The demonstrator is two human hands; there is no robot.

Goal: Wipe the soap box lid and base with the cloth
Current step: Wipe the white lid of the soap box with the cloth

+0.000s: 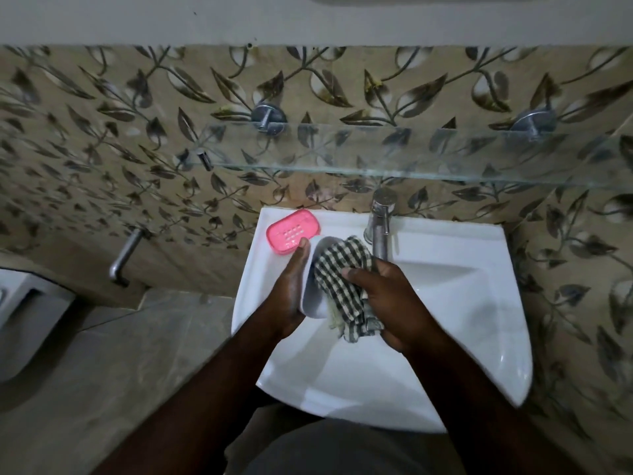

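Note:
Over the white sink, my left hand point(291, 293) holds a white soap box part point(313, 299) tilted on its edge, its hollow side facing right. My right hand point(387, 303) grips a black-and-white checked cloth point(342, 286) and presses it into that hollow. A pink soap box part point(293, 230) with rows of small holes lies flat on the sink's back left corner, just past my left fingertips.
The white sink point(462, 303) juts from a leaf-patterned tiled wall. A chrome tap point(380, 228) stands at its back, close behind the cloth. A glass shelf point(376, 152) hangs above. A chrome wall tap point(125, 257) and a white toilet point(20, 317) are at the left.

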